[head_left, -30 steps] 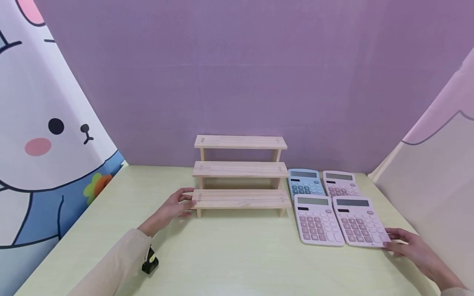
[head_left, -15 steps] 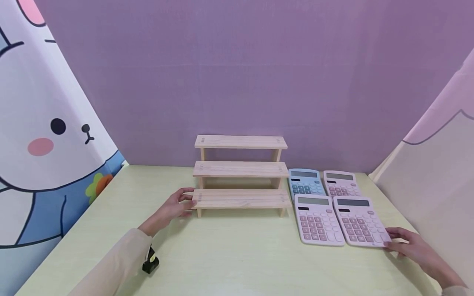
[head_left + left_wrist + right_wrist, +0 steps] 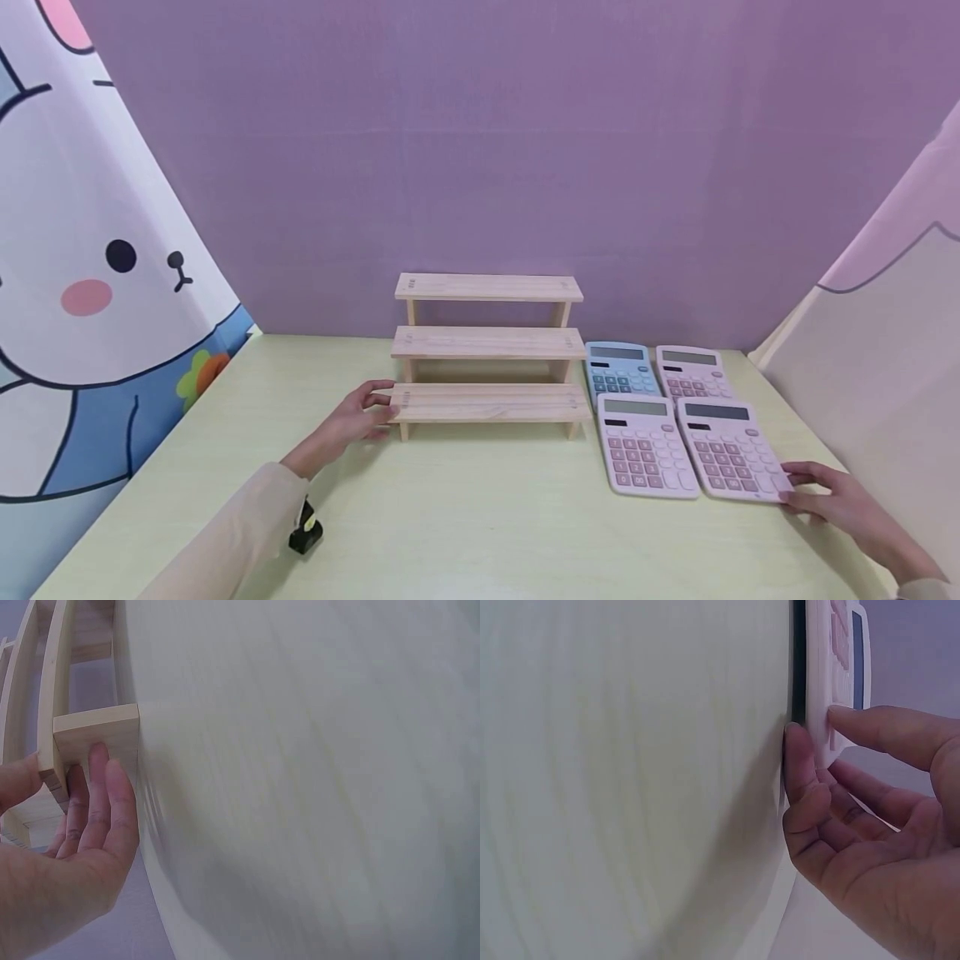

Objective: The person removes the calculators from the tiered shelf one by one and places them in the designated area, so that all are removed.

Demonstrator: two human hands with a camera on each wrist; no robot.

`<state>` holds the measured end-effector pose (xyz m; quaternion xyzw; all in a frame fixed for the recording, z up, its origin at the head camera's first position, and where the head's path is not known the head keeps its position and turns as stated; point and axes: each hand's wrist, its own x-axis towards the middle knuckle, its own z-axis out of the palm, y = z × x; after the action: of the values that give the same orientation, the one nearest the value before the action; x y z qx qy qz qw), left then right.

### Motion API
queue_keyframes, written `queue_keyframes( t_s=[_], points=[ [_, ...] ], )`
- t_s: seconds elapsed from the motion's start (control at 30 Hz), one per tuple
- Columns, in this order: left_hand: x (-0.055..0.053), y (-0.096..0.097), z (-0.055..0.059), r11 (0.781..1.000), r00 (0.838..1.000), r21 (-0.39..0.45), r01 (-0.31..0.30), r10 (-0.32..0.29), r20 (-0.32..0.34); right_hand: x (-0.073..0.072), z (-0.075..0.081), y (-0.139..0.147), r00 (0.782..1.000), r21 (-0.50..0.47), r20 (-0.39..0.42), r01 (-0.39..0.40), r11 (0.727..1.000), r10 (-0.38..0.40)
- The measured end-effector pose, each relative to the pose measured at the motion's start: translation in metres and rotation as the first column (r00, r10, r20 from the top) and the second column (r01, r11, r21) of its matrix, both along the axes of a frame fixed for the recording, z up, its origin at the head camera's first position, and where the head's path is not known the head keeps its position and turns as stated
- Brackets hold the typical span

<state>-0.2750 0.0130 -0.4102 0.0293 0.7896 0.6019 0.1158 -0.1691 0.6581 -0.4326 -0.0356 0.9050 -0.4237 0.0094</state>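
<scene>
A three-tier wooden step stand is at the middle of the table. My left hand holds the left end of its lowest tier. In the left wrist view, the thumb lies against the plank's top while the fingertips touch the stand's leg beneath. At the right, my right hand pinches the near right corner of a pink calculator. The right wrist view has the thumb on the keypad side of this calculator and a fingertip under its edge.
Another pink calculator lies just left of the held one. Behind them lie a blue calculator and a third pink one. A purple backdrop rises behind the stand. A small black object shows by the left sleeve.
</scene>
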Motion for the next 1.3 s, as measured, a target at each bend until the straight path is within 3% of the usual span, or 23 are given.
queue_keyframes(
  t_s=[0.8, 1.13, 1.3],
  points=[
    [0.0004, -0.0017, 0.0012, 1.000, 1.000, 0.001, 0.007, -0.007, -0.012, -0.0007, 0.0012, -0.0035, 0.997, 0.084, 0.052, 0.060, 0.995, -0.064],
    [-0.0006, -0.0059, 0.0046, 0.998, 0.999, -0.054, 0.037, -0.038, -0.021, 0.0003, 0.0013, -0.0038, 0.998, 0.017, 0.036, 0.047, 0.999, -0.047],
    [-0.0003, -0.0085, 0.0064, 0.995, 0.998, -0.086, 0.047, -0.049, -0.028, -0.0011, 0.0079, -0.0091, 0.997, 0.081, 0.009, 0.074, 0.994, -0.075]
  ],
)
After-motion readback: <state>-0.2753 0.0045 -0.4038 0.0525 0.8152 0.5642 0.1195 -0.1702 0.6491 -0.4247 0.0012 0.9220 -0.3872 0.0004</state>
